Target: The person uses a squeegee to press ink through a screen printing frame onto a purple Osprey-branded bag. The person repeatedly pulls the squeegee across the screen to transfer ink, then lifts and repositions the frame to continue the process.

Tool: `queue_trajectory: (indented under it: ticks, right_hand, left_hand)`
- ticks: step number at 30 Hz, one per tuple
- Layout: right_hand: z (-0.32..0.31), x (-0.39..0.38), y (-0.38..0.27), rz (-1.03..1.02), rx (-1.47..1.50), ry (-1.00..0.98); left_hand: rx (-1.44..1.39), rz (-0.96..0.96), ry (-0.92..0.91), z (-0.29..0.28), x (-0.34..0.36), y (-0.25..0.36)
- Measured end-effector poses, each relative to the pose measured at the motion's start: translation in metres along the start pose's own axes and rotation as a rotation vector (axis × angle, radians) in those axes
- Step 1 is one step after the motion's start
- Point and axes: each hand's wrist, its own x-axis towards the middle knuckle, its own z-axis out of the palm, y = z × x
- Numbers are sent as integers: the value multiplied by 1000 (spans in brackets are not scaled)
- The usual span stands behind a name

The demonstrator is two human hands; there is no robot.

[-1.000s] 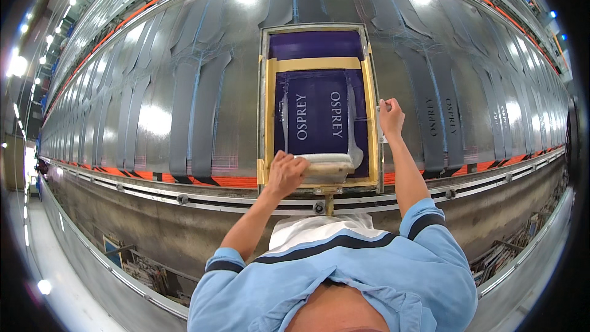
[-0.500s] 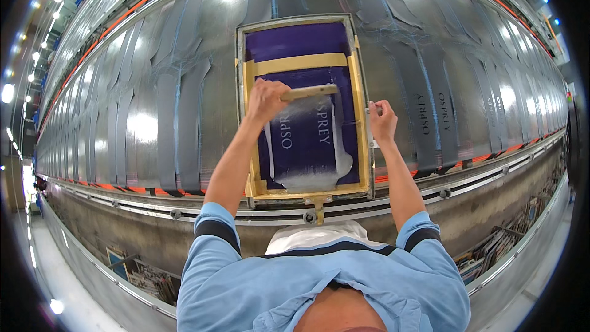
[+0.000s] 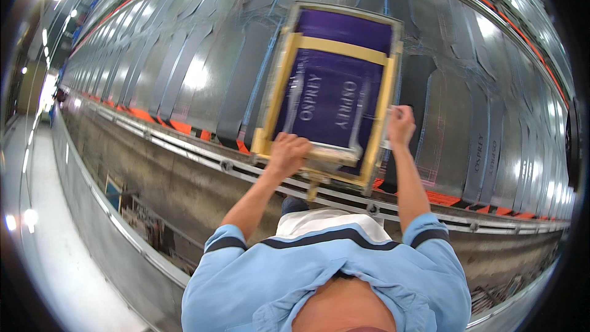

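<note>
A printing screen (image 3: 381, 80) in a metal frame edged with yellow tape rests over the long table, its purple mesh showing two columns of pale lettering and streaks of whitish paste. My left hand (image 3: 289, 154) has its fingers closed over a squeegee (image 3: 332, 154) lying across the near end of the screen. My right hand (image 3: 401, 124) is closed on the frame's right side, at what looks like a small grip, partly hidden by the fingers.
The curved-looking table (image 3: 178, 74) carries rows of grey strips (image 3: 479, 166), some printed. A rail (image 3: 442, 218) runs along the near edge above a trough (image 3: 153, 166) with stored boards. A white walkway (image 3: 80, 227) lies at left.
The squeegee and my left hand have come from the upper screen back to its near end. The screen sits further left relative to the printed strips, and the whole view is tilted.
</note>
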Motion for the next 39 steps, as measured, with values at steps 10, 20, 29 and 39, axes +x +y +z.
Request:
queue_trajectory:
  ticks: [10,20,29,39]
  right_hand:
    - [-5,2,4,47,284,9]
    - [14,3,16,55,9,17]
    - [22,98,-75,-232,229,-729]
    - [86,114,-113,-402,-444,-841]
  left_hand:
    - [-47,20,-25,-20,33,9]
    - [-193,102,-225,-16,45,-18]
    - [-189,170,-125,-3,225,-116]
    - [-284,119,-27,24,251,-136]
